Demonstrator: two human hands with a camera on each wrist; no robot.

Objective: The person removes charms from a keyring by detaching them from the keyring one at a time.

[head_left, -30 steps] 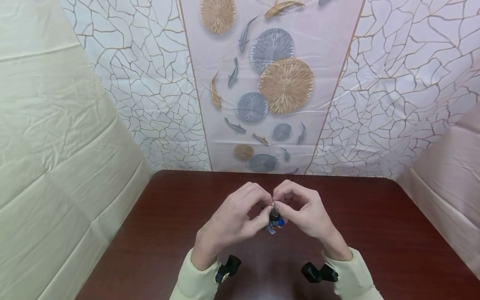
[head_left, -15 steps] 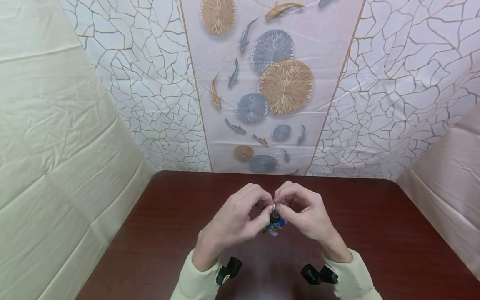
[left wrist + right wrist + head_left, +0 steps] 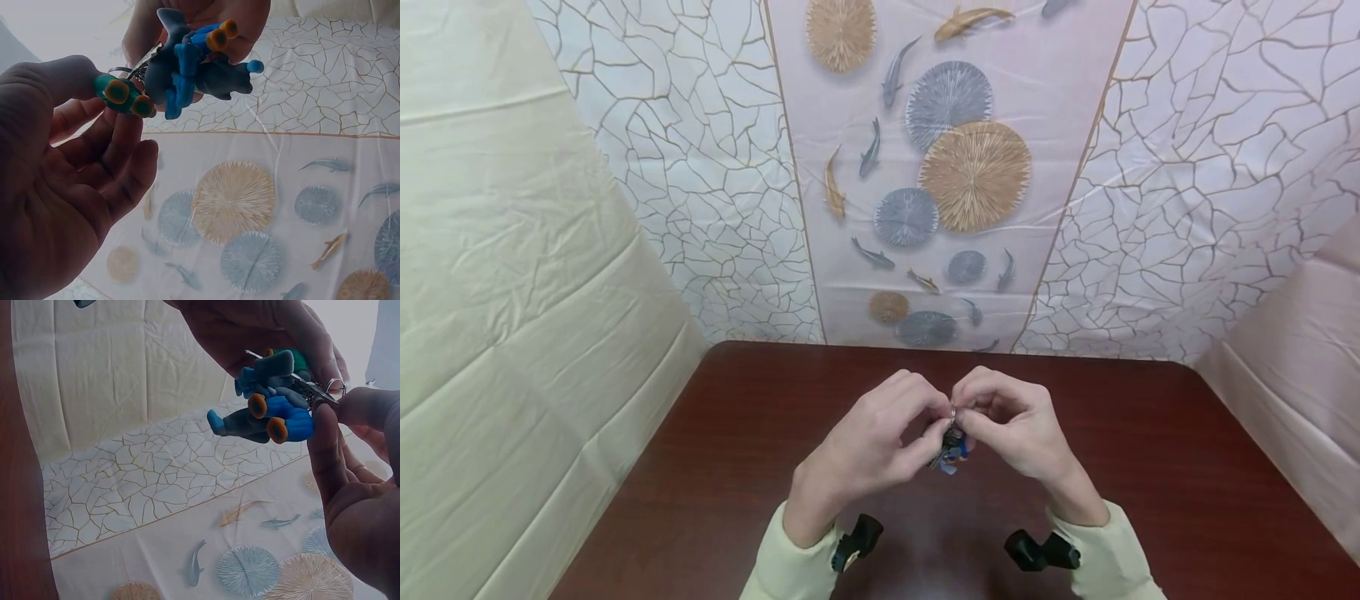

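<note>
My left hand (image 3: 868,437) and right hand (image 3: 1017,425) meet above the table, pinching a keychain (image 3: 952,454) between them. Small figurines dangle from it: a grey-blue animal (image 3: 219,78) with bright blue parts, a blue piece with orange ends (image 3: 290,422), and a green one (image 3: 111,89) at my left thumb. In the right wrist view, a metal split ring (image 3: 336,386) shows between the fingertips of both hands. A thin flat metal piece, likely a key, lies among the figurines. Fingers hide part of the ring.
Below the hands is a dark red-brown table (image 3: 715,500). A patterned cloth (image 3: 917,275) with fish and round motifs hangs behind it. Cream cloth (image 3: 550,333) stands at the left side, and pale cloth (image 3: 1292,375) at the right. Each wrist wears a black camera.
Both hands and the keychain have shifted very slightly right and down in the head view. The dangling figurines have turned a little, and the grip stays alike.
</note>
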